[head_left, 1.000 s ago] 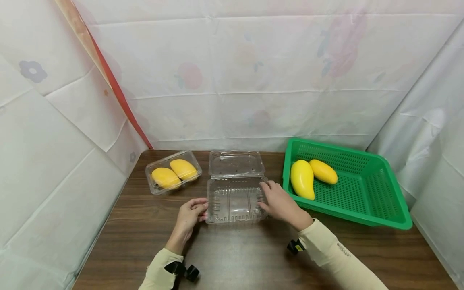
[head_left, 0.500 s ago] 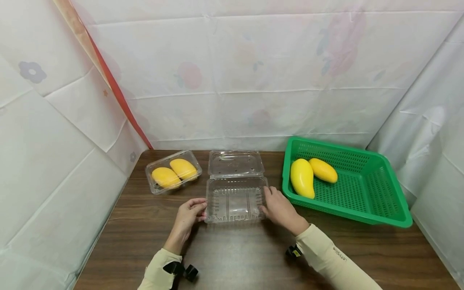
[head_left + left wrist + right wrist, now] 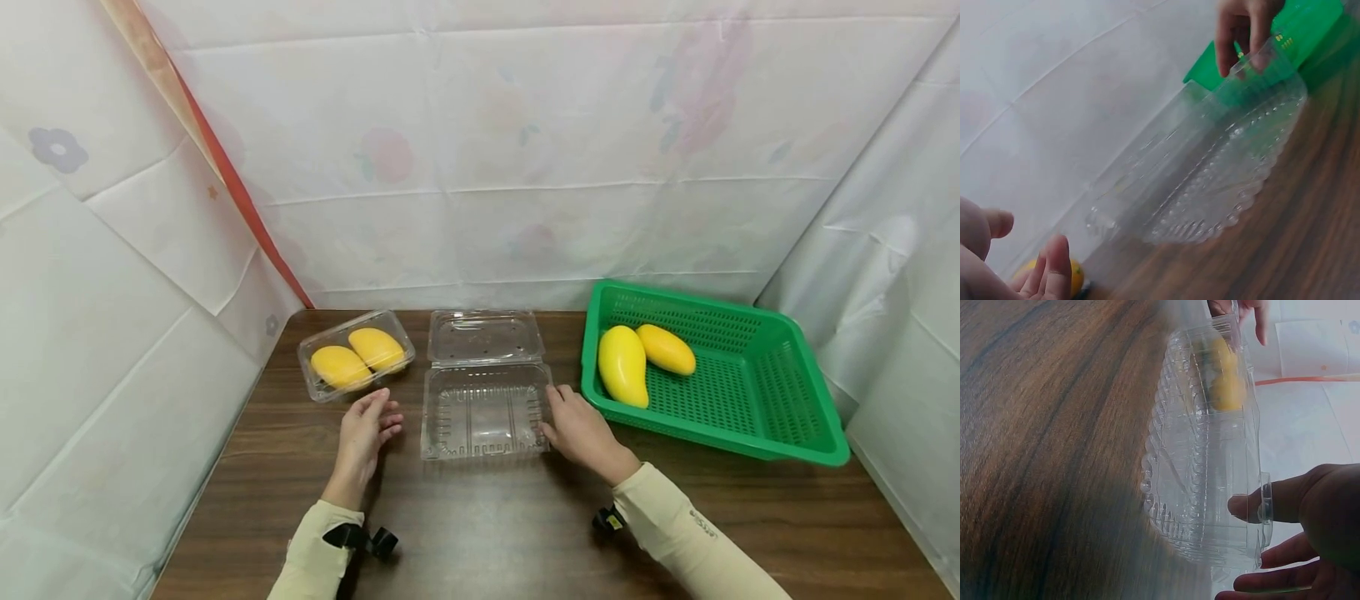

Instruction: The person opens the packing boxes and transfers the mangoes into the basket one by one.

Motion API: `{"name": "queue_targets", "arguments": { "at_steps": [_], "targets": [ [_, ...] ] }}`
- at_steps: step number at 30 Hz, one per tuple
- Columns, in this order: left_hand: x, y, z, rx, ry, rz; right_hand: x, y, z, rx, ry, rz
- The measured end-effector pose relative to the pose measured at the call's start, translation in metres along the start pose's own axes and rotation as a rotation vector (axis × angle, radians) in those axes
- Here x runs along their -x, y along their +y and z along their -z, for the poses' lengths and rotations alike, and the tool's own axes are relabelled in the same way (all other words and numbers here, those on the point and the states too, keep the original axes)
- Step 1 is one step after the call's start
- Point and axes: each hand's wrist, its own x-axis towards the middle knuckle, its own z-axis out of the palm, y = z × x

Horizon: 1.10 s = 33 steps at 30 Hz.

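On the surface (image 3: 487, 533) we see the green basket (image 3: 757, 396); at its nine o'clock lies the clear container (image 3: 489, 429), probably light, flexible and slippery, best held by its side rims; the right hand (image 3: 585, 429) pinches its three-o'clock rim between thumb and fingers; the left hand (image 3: 360, 437), apart at nine o'clock, has relaxed fingers, holding nothing.

Left hand (image 3: 364, 429) hovers loosely; right hand (image 3: 582, 427) pinches.
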Motion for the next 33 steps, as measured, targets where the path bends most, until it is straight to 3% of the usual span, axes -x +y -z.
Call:
{"name": "queue_targets", "arguments": {
  "at_steps": [8,20,27,33],
  "targets": [
    [-0.012,0.009,0.017,0.014,0.035,0.038,0.000,0.000,0.000,-0.009,-0.011,-0.002],
    [-0.022,0.014,0.022,0.094,0.080,0.071,0.001,0.000,0.000,0.005,0.003,-0.006],
    [-0.023,0.010,0.026,0.039,0.145,0.062,0.000,0.000,0.000,-0.007,-0.018,-0.004],
    [-0.025,0.007,0.030,0.160,0.174,0.031,0.000,0.000,-0.001,-0.019,-0.038,-0.016]
  ]
}}
